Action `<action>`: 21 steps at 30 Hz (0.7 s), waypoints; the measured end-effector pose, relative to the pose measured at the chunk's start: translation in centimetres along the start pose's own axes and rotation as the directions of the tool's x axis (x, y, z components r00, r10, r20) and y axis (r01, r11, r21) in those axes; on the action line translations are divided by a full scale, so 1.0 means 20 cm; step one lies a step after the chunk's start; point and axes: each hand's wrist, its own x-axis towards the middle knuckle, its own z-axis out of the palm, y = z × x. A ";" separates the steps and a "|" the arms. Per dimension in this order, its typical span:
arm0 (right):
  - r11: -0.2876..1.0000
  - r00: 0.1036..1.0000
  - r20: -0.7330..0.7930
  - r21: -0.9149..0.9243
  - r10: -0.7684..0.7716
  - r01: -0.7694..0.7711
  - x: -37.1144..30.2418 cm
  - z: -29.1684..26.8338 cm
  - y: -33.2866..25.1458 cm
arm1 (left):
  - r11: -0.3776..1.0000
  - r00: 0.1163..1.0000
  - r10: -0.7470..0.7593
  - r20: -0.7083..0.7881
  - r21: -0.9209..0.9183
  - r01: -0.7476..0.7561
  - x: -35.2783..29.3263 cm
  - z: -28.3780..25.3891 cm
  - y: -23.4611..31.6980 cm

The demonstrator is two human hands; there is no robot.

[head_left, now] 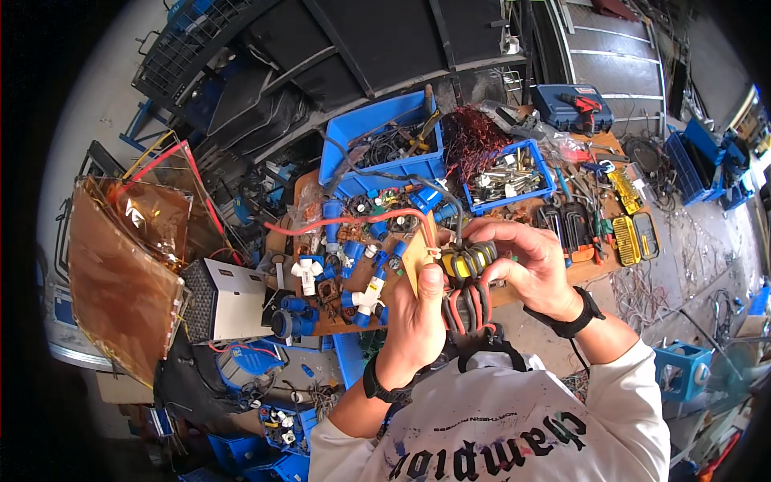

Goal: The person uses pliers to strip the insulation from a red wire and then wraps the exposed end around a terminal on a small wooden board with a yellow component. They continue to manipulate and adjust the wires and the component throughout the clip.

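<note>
One red cable (353, 221) runs rightward to the left hand (415, 329), whose fingers look closed around a cable-wound bundle (466, 263) raised between both hands; the right hand (540, 269), fingers curled, pinches its upper coils. Winding seems the step; next likely calls for snugging the turns.

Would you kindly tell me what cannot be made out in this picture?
Head view: most fingers of the left hand, hidden behind the hand itself.
Head view: floor of the blue plastic bin, under tangled dark cables.
Head view: small silvery pieces in blue tray, too small to identify.
</note>
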 end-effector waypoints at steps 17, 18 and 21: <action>0.975 0.972 0.208 -0.170 -0.108 0.144 -0.03 -0.10 -0.01 | 0.988 0.999 0.033 0.042 0.151 -0.039 -0.01 0.04 0.05; 0.973 0.971 0.211 -0.171 -0.116 0.153 -0.03 -0.10 0.00 | 0.983 0.999 0.026 0.043 0.181 -0.033 -0.01 0.03 0.04; 0.958 0.969 0.195 -0.212 -0.150 0.191 -0.04 -0.08 0.01 | 0.969 0.996 0.080 0.032 0.231 -0.085 0.00 0.04 0.02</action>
